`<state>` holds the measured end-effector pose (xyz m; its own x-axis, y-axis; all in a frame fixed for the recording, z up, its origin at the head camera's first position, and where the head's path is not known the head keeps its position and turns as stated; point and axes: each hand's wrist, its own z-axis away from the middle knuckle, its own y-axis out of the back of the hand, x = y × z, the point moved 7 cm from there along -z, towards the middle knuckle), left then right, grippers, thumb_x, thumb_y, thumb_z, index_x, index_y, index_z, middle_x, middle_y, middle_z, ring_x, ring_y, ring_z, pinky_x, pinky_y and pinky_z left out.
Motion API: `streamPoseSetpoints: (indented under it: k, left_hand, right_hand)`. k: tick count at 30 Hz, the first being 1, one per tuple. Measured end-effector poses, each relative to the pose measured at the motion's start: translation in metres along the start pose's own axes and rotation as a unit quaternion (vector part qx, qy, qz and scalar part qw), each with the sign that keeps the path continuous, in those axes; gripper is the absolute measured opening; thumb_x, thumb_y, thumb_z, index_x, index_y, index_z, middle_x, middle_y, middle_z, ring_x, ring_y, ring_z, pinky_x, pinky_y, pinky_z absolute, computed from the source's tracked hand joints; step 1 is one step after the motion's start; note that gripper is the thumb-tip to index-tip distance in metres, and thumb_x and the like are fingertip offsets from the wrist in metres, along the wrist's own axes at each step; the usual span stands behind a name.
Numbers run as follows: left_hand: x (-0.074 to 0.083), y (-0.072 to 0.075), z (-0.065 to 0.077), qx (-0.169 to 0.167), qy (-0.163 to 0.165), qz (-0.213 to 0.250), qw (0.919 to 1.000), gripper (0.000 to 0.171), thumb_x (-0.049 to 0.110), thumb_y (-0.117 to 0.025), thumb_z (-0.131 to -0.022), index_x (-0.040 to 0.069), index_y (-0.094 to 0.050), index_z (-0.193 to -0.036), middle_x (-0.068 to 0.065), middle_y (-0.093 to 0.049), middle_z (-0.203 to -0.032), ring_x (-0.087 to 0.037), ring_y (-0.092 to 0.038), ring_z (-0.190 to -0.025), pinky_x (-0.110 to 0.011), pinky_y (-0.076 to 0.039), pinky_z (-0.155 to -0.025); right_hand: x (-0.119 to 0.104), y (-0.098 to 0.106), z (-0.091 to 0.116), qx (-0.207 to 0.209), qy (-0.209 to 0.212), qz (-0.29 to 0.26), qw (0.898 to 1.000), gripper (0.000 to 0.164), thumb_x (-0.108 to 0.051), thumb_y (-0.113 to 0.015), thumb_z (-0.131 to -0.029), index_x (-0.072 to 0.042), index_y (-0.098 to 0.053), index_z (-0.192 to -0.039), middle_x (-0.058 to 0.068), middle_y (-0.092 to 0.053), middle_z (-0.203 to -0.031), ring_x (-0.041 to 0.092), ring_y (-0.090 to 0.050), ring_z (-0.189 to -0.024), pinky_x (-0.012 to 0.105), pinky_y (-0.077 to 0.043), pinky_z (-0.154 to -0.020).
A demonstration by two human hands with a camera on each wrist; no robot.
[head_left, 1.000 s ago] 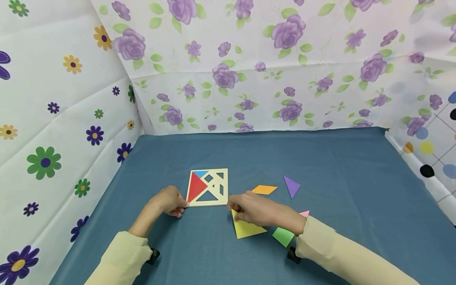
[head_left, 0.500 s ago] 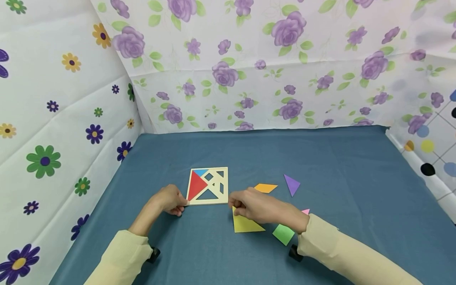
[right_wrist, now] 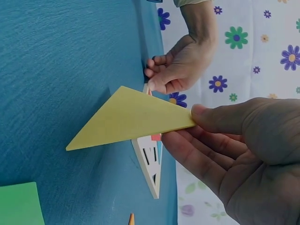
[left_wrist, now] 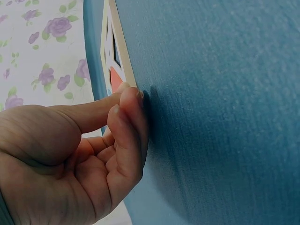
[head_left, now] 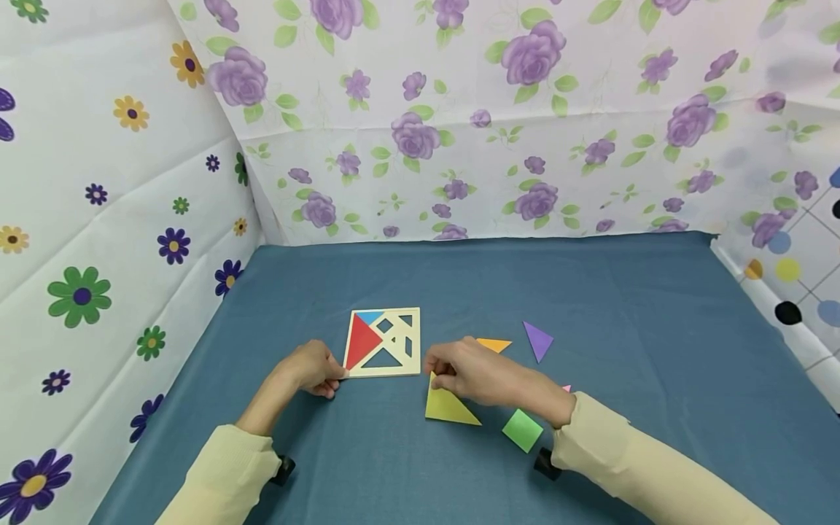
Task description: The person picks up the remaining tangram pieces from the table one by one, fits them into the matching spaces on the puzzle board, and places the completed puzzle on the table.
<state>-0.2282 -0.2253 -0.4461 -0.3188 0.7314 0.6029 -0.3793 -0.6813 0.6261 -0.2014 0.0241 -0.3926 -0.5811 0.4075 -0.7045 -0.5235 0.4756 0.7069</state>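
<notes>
A square cream tangram tray (head_left: pixel 412 368) lies on the blue cloth, with a red triangle (head_left: pixel 362 341) and a blue triangle (head_left: pixel 370 318) set in it. My left hand (head_left: pixel 315 370) pinches the tray's near left corner between thumb and fingers, as the left wrist view also shows. Just right of the tray, my right hand (head_left: pixel 479 373) pinches a yellow triangle (right_wrist: pixel 129 117) by one pointed corner. In the right wrist view the triangle is raised off the cloth and tilted. Several cut-out slots of the tray show the cloth through them.
Right of the tray lie an orange parallelogram (head_left: pixel 495 344), partly behind the right hand, and a purple triangle (head_left: pixel 538 342). A green square (head_left: pixel 522 431) sits below the right wrist. Only a sliver of a pink piece (head_left: pixel 566 388) shows past that forearm. Flowered sheets (head_left: pixel 420 182) stand behind.
My right hand has shifted slightly right, and the yellow triangle has turned in its pinch, its lower edge swinging round. The left hand and the tray hold the same place.
</notes>
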Motion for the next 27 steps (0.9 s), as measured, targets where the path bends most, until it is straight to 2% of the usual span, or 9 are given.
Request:
streamPoseSetpoints:
  k: [5,9,17,22,27]
  left_hand:
    - [0.001,0.001,0.0,-0.002,-0.002,-0.001,1.0,0.019,0.004,-0.069,-0.098,-0.005,-0.071,-0.081,-0.013,-0.066,-0.067,-0.015,-0.065,-0.054,-0.029,-0.057,-0.056]
    - [0.001,0.001,0.0,-0.003,0.0,0.002,1.0,0.018,0.004,-0.07,-0.098,-0.005,-0.071,-0.082,-0.013,-0.066,-0.067,-0.015,-0.065,-0.054,-0.029,-0.057,-0.056]
    - [-0.001,0.001,0.001,0.0,0.004,0.003,1.0,0.018,0.003,-0.07,-0.098,-0.006,-0.071,-0.082,-0.013,-0.066,-0.067,-0.015,-0.065,-0.054,-0.03,-0.057,-0.057]
    - [-0.002,0.0,0.0,0.0,0.008,0.009,0.9999,0.017,0.002,-0.07,-0.097,-0.006,-0.071,-0.082,-0.013,-0.066,-0.067,-0.015,-0.064,-0.053,-0.029,-0.057,-0.056]
    - [-0.002,0.0,-0.001,-0.001,0.011,0.01,0.9999,0.017,0.002,-0.07,-0.097,-0.006,-0.071,-0.083,-0.013,-0.066,-0.067,-0.015,-0.064,-0.054,-0.029,-0.057,-0.056]
  right_hand:
    - [-0.001,0.005,0.0,0.017,-0.001,-0.008,1.0,0.01,0.0,-0.069,-0.098,-0.008,-0.069,-0.103,0.0,-0.073,-0.089,0.008,-0.067,-0.073,0.025,-0.055,-0.064]
    - [0.001,0.009,0.0,0.035,-0.013,-0.011,0.999,0.009,0.0,-0.07,-0.098,-0.008,-0.07,-0.101,-0.001,-0.072,-0.087,0.008,-0.066,-0.071,0.026,-0.055,-0.062]
    - [0.007,0.019,0.0,0.093,-0.035,-0.032,0.995,0.008,0.0,-0.075,-0.094,-0.002,-0.07,-0.1,0.0,-0.07,-0.085,0.012,-0.068,-0.069,0.024,-0.057,-0.061]
    - [0.011,0.022,0.002,0.102,-0.051,-0.077,0.99,0.007,0.002,-0.074,-0.094,0.001,-0.069,-0.099,0.005,-0.071,-0.084,0.021,-0.071,-0.068,0.034,-0.061,-0.062]
    - [0.011,0.027,0.001,0.115,-0.058,-0.097,0.987,0.007,0.003,-0.074,-0.093,0.0,-0.069,-0.097,0.006,-0.071,-0.082,0.031,-0.072,-0.067,0.042,-0.061,-0.062]
